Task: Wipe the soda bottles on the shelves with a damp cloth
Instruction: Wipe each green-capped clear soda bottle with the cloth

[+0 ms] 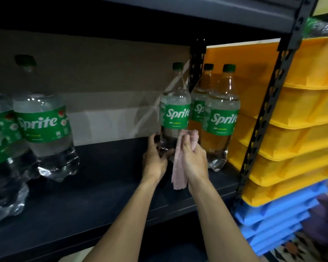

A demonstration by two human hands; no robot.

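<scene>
Sprite bottle (175, 114) under the hands stands upright toward the right end of the dark shelf (102, 186). Nearest the camera, two bare forearms reach in from below. The left hand (155, 159) has its grip curled round the bottle's lower body from the left. The right hand (194, 159) has its grip closed on a pink cloth (178, 174), pressed to the bottle below the label, with the tail hanging between the wrists. Just to the right, two more bottles (222, 118) crowd close, one behind the other. Two larger bottles (45, 129) stand well apart on the left. A perforated post (263, 110), yellow trays (301, 110) and blue trays (273, 220) flank the right. Brown cardboard (93, 72) backs the shelf.
</scene>
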